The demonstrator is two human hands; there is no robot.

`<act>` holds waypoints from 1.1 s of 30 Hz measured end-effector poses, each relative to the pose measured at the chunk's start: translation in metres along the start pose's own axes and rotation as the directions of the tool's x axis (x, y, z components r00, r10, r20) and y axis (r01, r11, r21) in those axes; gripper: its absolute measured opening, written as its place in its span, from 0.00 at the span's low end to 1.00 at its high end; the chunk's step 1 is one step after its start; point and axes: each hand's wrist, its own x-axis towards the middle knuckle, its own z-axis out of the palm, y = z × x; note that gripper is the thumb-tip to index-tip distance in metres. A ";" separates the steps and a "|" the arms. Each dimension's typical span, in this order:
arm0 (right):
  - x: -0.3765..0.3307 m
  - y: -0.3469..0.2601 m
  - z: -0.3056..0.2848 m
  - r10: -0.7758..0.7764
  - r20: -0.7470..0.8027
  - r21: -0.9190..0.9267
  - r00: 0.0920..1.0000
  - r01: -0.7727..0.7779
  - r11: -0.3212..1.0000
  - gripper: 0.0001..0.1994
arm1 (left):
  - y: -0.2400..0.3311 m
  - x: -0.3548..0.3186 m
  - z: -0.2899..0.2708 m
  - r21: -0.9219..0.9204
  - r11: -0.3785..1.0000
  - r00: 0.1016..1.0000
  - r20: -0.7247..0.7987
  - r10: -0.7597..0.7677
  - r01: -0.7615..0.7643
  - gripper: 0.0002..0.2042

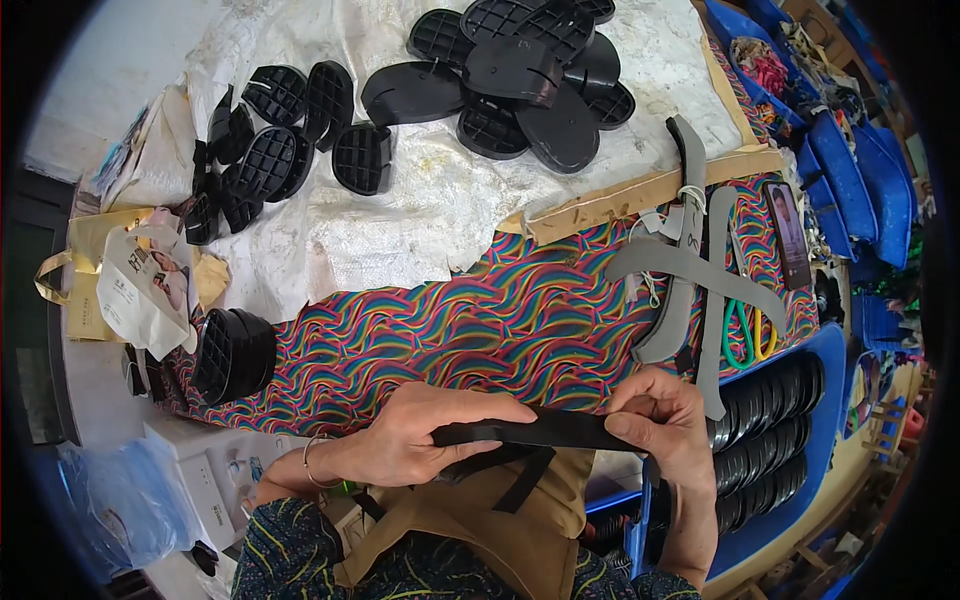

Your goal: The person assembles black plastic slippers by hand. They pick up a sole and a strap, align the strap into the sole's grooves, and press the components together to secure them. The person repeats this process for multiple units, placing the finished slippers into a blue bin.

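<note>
Beyond the lap lies a patterned worktop [400, 350], with a blue bin [833, 390] at near right. By the left hand [415, 432] and right hand [670, 422], fingers pinching both ends, a black strip [572, 431] is held before the near edge. Apparently it is being straightened or checked; steady support would next be required.

A table [540, 375] wears a wavy multicoloured cloth [400, 335], and a white sheet [400, 225] spreads over it from ten to one o'clock. On the sheet, black soles [510, 70] lie heaped at twelve, smaller pieces [275, 160] toward eleven. Cardboard [640, 195] edges it at two. On the cloth sit a black stack [240, 355] at nine, grey strips [690, 262], scissors [748, 335] and a phone [788, 237] around three.
</note>
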 end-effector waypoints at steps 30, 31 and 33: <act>0.030 0.095 0.076 -0.105 -0.278 0.659 0.955 0.269 0.703 0.08 | -0.013 0.018 0.033 -0.440 0.897 0.828 -0.488 -0.275 0.039 0.18; 0.032 0.092 0.076 -0.115 -0.272 0.652 0.955 0.271 0.708 0.09 | -0.013 0.019 0.034 -0.404 0.914 0.826 -0.506 -0.249 0.029 0.18; 0.033 0.088 0.075 -0.135 -0.262 0.634 0.956 0.276 0.723 0.10 | -0.014 0.020 0.032 -0.374 0.927 0.835 -0.499 -0.232 0.034 0.18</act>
